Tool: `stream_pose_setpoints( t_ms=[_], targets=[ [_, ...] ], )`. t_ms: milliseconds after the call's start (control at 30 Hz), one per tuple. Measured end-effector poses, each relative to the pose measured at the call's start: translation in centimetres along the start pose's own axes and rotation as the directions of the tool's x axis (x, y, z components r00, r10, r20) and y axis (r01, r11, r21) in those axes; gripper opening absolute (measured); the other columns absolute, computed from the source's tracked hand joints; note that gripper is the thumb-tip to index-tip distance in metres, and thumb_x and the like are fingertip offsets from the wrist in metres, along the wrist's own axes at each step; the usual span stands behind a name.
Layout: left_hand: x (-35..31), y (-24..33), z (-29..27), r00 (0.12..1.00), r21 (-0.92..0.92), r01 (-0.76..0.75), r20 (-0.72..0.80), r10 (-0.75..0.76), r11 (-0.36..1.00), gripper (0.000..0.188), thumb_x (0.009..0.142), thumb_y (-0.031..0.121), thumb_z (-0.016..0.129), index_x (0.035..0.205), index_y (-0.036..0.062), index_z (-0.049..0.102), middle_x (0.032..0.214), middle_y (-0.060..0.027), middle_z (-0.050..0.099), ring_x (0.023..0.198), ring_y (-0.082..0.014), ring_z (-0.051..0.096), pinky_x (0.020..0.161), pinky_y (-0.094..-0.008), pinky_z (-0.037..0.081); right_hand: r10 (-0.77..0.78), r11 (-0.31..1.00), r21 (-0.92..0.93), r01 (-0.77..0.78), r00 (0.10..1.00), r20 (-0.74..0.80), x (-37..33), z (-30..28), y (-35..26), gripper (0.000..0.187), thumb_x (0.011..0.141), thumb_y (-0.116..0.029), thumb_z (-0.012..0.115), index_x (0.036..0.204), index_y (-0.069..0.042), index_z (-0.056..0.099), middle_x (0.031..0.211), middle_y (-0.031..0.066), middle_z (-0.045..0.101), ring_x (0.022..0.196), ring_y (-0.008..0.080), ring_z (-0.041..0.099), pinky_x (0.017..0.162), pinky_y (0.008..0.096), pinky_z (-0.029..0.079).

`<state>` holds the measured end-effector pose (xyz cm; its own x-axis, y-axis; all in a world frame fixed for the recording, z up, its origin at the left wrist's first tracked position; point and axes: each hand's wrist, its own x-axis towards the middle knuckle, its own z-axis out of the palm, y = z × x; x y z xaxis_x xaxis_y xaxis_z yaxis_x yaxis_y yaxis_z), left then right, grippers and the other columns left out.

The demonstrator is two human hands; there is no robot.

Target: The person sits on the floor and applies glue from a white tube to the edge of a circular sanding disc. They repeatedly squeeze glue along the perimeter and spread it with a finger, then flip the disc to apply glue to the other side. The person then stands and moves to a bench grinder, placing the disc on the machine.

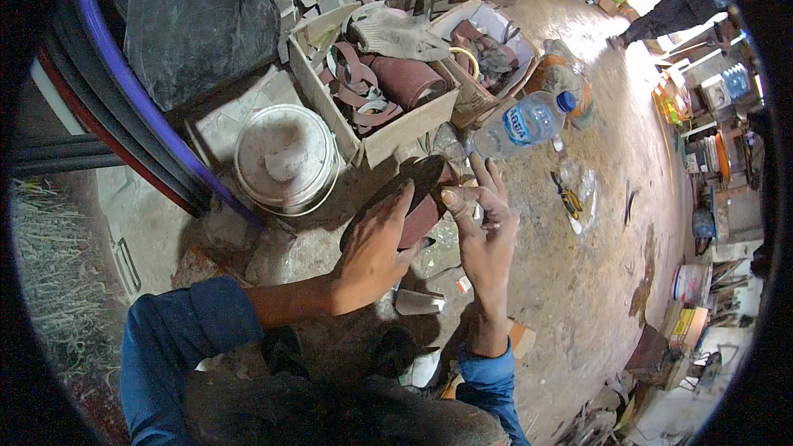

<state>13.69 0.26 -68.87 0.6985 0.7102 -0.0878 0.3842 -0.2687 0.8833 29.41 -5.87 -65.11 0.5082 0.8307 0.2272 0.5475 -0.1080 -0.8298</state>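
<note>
At the nearest edge, the dark clothing of the lap [330, 409] is seen, cut off by the lower rim. From the lower left, the left forearm is brought in slantwise under a rolled blue sleeve [194, 314]; the right forearm is raised more steeply. The left hand [376, 244] is laid with its back upward, its fingers directed away from the body, and a reddish-brown abrasive band [424, 216] is gripped between these fingers and the thumb. The right hand [487, 227] is held bent, with the thumb and forefinger brought together at the right edge of the band; whether the edge is really pinched cannot be told.

The band is situated between both hands, above the floor. Its visible strip is slanted, with the long axis running from near the left thumb to the upper right, away from the body. The far side of the band is covered by the left hand, and the dark round shape behind it is perhaps the inside of a loop.

Farther on, a white bucket [285, 157], a bottle [522, 125] and an open box [413, 136] of similar bands are placed.
</note>
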Motion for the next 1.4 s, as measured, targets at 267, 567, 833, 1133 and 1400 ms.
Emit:
stream_pose_setpoints(
  t_ms=[267,567,833,1133,1400],
  targets=[
    [0.0,0.1,0.1,1.000,-0.004,0.011,0.008,-0.011,1.000,0.082,0.084,0.010,0.072,0.151,-0.0051,0.028,0.140,-0.0312,0.049,0.128,-0.0465,0.048,0.109,-0.0495,0.038,-0.007,0.999,-0.039,0.008,1.000,0.005,0.4,0.4,-0.3,0.020,0.089,-0.019,0.075,0.102,-0.003,0.077,0.142,0.0210,0.057,0.146,0.0361,0.037,0.118,0.0489,0.027],
    [0.4,-0.5,0.1,0.983,0.066,-0.136,-0.119,0.143,0.989,0.080,0.084,0.008,0.070,0.153,-0.0006,0.029,0.131,-0.0329,0.056,0.119,-0.0477,0.057,0.102,-0.0495,0.045,-0.010,0.999,-0.036,0.010,1.000,-0.003,0.6,0.3,-0.2,0.021,0.090,-0.020,0.074,0.102,-0.003,0.077,0.142,0.0172,0.058,0.146,0.0373,0.036,0.118,0.0492,0.027],
    [0.6,-0.4,-0.2,0.987,-0.002,-0.123,-0.106,0.122,0.992,0.080,0.084,0.006,0.069,0.153,-0.0004,0.030,0.130,-0.0318,0.057,0.117,-0.0473,0.058,0.101,-0.0485,0.046,0.011,0.999,-0.033,-0.012,1.000,-0.026,0.4,-0.2,0.2,0.020,0.091,-0.020,0.072,0.101,-0.003,0.077,0.141,0.0162,0.059,0.145,0.0376,0.038,0.118,0.0488,0.028],
    [0.7,0.6,-0.6,0.988,-0.035,-0.123,-0.103,0.119,0.992,0.078,0.084,0.005,0.069,0.151,-0.0010,0.031,0.124,-0.0318,0.062,0.114,-0.0452,0.062,0.099,-0.0479,0.049,0.035,0.997,0.067,-0.035,0.999,-0.003,0.1,-0.6,0.8,0.022,0.093,-0.020,0.070,0.100,0.000,0.076,0.144,0.0145,0.057,0.147,0.0375,0.035,0.120,0.0511,0.021],
    [0.3,1.5,-1.3,0.995,-0.096,-0.095,-0.026,0.093,0.991,0.076,0.086,0.009,0.070,0.148,-0.0082,0.029,0.129,-0.0359,0.055,0.118,-0.0508,0.055,0.101,-0.0511,0.044,0.006,0.998,0.070,-0.006,1.000,0.002,0.3,-0.9,0.0,0.022,0.094,-0.019,0.068,0.105,-0.002,0.076,0.145,0.0137,0.057,0.147,0.0364,0.034,0.119,0.0495,0.024]
  ],
)
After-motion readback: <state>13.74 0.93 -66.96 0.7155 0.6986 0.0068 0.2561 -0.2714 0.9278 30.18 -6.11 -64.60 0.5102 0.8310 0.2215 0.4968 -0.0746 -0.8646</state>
